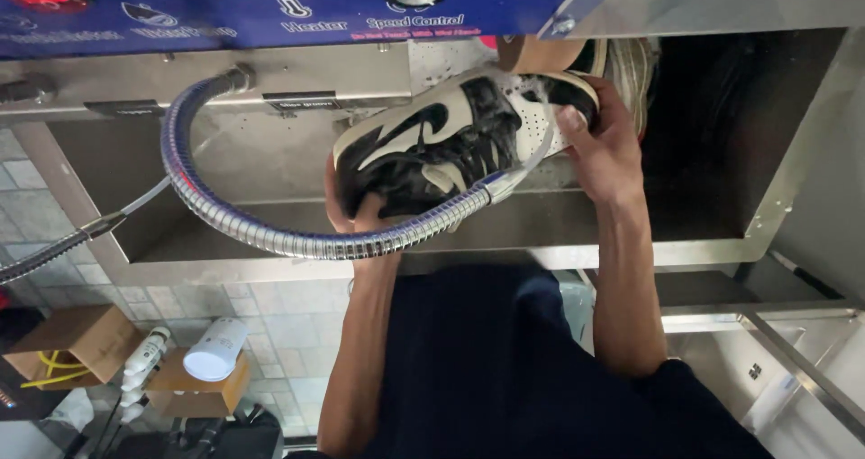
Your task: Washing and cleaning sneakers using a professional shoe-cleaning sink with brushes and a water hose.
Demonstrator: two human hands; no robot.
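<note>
A: Figure, head view. At centre, a black-and-cream sneaker (455, 139) is held over a stainless-steel wash basin (577, 234). The left hand (356, 209), at seven o'clock from the shoe, is closed around its heel end, thumb against the sole. The right hand (602, 144), at three o'clock, grips the toe end, fingers curled over the perforated toe.

B: And the flexible metal hose (270, 234)?

A: It loops from a fitting at ten o'clock, passes under the shoe and ends at a nozzle (514, 180) touching the shoe's side. Which hand steadies the nozzle, I cannot tell. Suds cover the lacing.

B: Good practice here?

A: In my judgement: keep both grips firm, tilt the shoe so runoff falls into the basin, and work the nozzle along the soapy panels. A blue control panel (297, 9) sits at twelve o'clock; cardboard boxes (81, 342) and a white bottle (216, 349) lie at eight.
</note>
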